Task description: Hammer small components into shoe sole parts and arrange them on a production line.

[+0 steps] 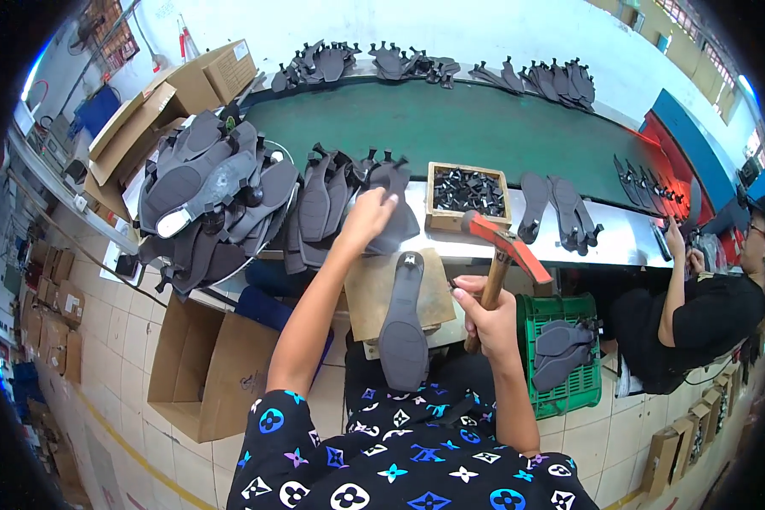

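Note:
My left hand [367, 218] reaches forward onto a row of dark grey shoe soles [340, 195] stacked along the steel bench edge, fingers spread over the top one. My right hand [484, 311] grips the wooden handle of a hammer [503, 248] with an orange-red head, held upright beside the work block. A single dark sole [404, 319] lies lengthwise on a tan wooden block [365, 289] in front of me. Behind the hammer stands a small wooden box [468, 192] filled with small black parts.
A big heap of soles [212, 191] lies at the left. The green conveyor belt [484, 127] carries more soles along its far edge. A green crate [567, 353] with soles sits at the right, open cardboard boxes [204, 365] at the left. Another person [697, 306] works at the right.

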### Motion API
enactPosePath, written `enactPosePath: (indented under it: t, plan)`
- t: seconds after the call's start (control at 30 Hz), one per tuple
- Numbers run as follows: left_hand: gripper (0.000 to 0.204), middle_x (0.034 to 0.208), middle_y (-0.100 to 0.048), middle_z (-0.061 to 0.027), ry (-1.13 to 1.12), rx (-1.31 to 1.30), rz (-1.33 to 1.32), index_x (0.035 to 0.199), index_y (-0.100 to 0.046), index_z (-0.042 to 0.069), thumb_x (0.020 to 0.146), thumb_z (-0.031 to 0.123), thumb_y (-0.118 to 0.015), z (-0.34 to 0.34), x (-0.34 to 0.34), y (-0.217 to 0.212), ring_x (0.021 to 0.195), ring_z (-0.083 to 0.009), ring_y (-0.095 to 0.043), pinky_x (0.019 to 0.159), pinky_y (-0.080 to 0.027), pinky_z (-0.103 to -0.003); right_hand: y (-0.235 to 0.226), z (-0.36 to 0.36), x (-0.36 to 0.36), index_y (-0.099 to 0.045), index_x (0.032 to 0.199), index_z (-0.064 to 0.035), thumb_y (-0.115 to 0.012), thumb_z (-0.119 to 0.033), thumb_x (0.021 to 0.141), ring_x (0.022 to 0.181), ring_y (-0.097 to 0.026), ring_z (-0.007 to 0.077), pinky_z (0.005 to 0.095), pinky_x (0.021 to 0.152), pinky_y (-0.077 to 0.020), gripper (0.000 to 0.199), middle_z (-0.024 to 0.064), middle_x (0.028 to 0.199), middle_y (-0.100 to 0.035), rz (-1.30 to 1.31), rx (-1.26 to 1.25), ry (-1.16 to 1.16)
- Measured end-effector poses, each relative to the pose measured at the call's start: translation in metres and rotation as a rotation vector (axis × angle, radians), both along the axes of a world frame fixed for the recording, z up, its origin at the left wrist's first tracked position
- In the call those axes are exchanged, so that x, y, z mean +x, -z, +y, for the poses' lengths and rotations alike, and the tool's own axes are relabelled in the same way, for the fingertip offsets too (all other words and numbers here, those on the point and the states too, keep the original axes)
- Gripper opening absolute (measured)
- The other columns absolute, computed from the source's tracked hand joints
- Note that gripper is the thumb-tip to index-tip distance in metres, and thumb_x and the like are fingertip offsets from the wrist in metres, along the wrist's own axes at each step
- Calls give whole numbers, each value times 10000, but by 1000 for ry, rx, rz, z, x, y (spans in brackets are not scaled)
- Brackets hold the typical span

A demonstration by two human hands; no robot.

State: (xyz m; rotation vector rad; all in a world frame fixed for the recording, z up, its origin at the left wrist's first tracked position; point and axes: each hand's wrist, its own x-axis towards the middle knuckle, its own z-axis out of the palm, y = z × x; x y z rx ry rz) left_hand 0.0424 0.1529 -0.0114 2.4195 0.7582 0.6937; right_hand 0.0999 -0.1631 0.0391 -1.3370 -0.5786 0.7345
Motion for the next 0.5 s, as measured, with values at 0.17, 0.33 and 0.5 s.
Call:
enactPosePath:
  t: [0.17,0.33,0.5]
  plan:
    - [468,890,-611,-295,-173,-230,-226,950,-583,-53,1009,402,-490,24,-52,-35,843,-462,-592,739,-448,-476,6,-9,12,-689,1037,21,-725,-68,892,475,-470,45,207,402,-333,173,60,863,-678,1,-34,61]
    - [337,952,-689,-220,-552,139,491,989,-657,-53,910,274,-646,53,-86,-49,921,-383,-672,812,-542,-470,6,-7,13,-690,1035,20,-735,-75,889,474,-472,43,205,399,-334,180,70,900,-689,14,-6,84]
    - [421,1047,-623,-132,-444,632,205,1049,-602,16,804,321,-756,24,-14,-49,1032,-306,-609,829,-533,-427,14,-5,15,-692,1058,10,-733,-97,897,492,-473,34,207,418,-348,198,38,849,-682,43,-27,44]
